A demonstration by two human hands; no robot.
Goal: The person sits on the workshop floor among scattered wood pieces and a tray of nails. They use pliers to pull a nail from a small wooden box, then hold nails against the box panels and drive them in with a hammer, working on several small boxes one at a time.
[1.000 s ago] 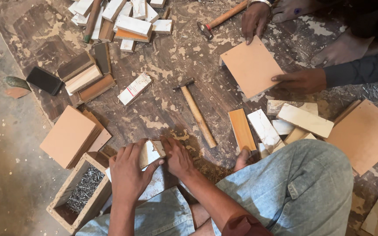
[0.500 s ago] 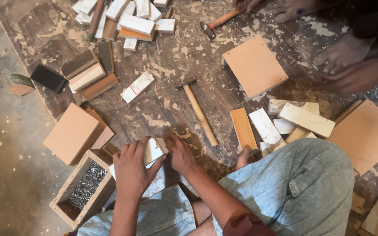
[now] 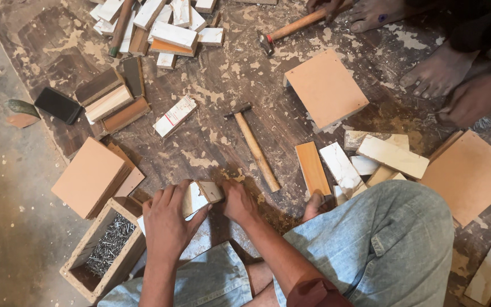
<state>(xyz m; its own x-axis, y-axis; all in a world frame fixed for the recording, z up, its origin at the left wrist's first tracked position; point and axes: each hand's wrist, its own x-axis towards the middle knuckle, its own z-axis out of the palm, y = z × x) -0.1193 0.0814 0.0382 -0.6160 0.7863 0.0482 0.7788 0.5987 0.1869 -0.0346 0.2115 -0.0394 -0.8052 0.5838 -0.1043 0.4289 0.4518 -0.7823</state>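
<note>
- Since the earlier frames, another person's hand (image 3: 473,99) has drawn back from the square tan board (image 3: 326,88) to the board's right edge, and the wearer's two hands have closed in on one small block.
- The left hand (image 3: 166,222) lies flat, fingers spread, over the left part of a small wooden block (image 3: 203,193); the right hand (image 3: 238,200) presses against its right end. Neither hand is wrapped around it.
- The block sits at the near edge of the dark, paint-flecked floor board (image 3: 217,136), just in front of the wearer's knees; bare room lies beyond it toward the board's centre.
- The block is pale, white-faced with a brown edge, tilted.
- A hammer (image 3: 254,148) lies just beyond the right hand, handle pointing toward it.
- An open box of nails (image 3: 106,247) stands just left of the left hand, beside a tan stack of boards (image 3: 89,176).
- Offcuts (image 3: 365,156) crowd the right side.
</note>
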